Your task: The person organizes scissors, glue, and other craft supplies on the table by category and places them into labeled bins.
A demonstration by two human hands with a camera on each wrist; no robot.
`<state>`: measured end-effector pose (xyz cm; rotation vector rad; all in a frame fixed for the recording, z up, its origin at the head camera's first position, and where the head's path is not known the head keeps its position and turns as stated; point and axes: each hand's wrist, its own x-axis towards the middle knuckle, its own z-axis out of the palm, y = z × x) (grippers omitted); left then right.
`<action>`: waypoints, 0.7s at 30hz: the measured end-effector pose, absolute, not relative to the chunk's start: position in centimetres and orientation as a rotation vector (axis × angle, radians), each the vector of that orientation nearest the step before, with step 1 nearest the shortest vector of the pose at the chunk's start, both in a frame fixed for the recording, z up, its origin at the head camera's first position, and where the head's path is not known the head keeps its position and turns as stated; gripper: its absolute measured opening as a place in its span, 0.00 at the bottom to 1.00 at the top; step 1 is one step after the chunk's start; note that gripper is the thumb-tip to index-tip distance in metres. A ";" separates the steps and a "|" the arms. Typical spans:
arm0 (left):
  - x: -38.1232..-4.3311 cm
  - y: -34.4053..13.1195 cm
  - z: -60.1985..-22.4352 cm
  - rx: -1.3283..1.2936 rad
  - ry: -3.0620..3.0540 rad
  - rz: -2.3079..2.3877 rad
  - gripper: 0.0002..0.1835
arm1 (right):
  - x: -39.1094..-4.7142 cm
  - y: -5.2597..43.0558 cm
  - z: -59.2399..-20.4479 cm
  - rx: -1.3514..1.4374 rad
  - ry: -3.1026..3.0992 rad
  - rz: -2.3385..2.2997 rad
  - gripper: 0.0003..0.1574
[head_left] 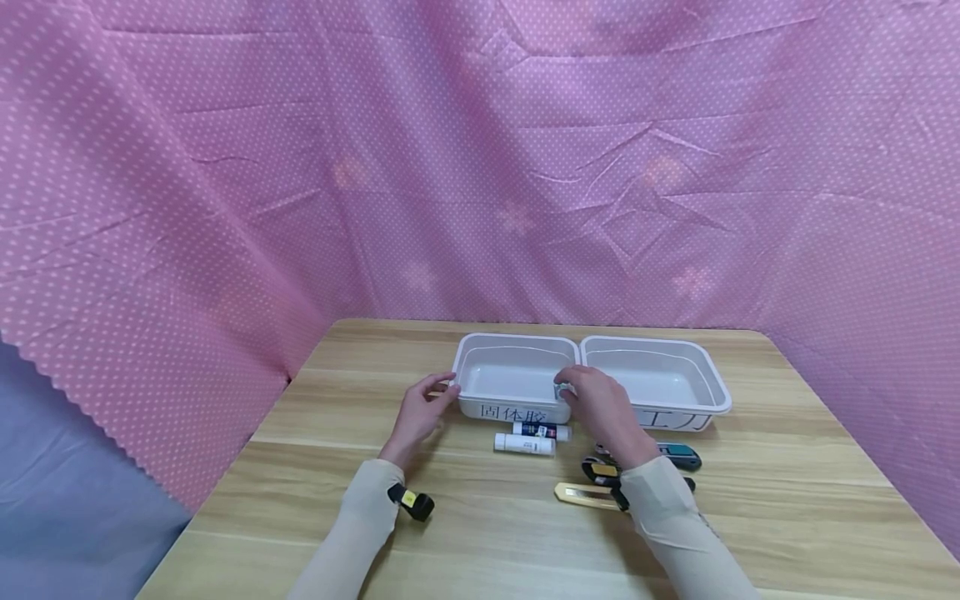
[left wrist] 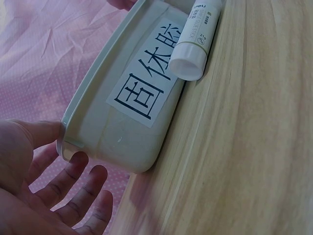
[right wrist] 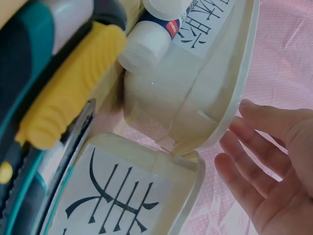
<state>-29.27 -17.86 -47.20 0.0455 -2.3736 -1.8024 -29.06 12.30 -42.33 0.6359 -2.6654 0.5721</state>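
Observation:
My left hand is at the left end of a white plastic bin labelled with black Chinese characters. In the left wrist view its thumb touches the rim while the other fingers spread loosely around the corner. My right hand reaches over the same bin's right front corner. The right wrist view shows its thumb and index fingertips at the rim, the other fingers relaxed. A small pale patch beside these fingertips in the head view is unclear. Before the bin lie a white glue stick and a dark blue-labelled glue stick.
A second labelled white bin stands to the right, beside the first. Several utility knives lie under and around my right forearm, including a yellow one and a teal one. Pink dotted cloth hangs behind the wooden table.

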 end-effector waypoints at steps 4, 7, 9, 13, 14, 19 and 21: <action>-29.2 -17.7 -47.1 0.052 -2.376 -1.807 0.21 | -28.8 12.3 -42.0 0.661 -2.653 0.539 0.13; -29.1 -17.7 -47.0 0.056 -2.376 -1.806 0.21 | -28.5 12.3 -41.8 0.690 -2.643 0.500 0.14; -29.1 -17.7 -47.0 0.056 -2.375 -1.806 0.21 | -28.3 12.3 -41.7 0.712 -2.640 0.483 0.15; -29.2 -17.8 -47.1 0.060 -2.373 -1.813 0.21 | -27.9 12.3 -41.6 0.781 -2.610 0.499 0.17; -29.2 -17.8 -47.1 0.062 -2.374 -1.815 0.21 | -27.8 12.3 -41.5 0.807 -2.594 0.510 0.17; -29.3 -17.7 -47.1 0.067 -2.378 -1.817 0.21 | -27.7 12.3 -41.7 0.975 -2.509 0.512 0.16; -29.3 -17.7 -47.1 0.068 -2.385 -1.814 0.21 | -27.7 12.2 -41.8 1.041 -2.488 0.491 0.15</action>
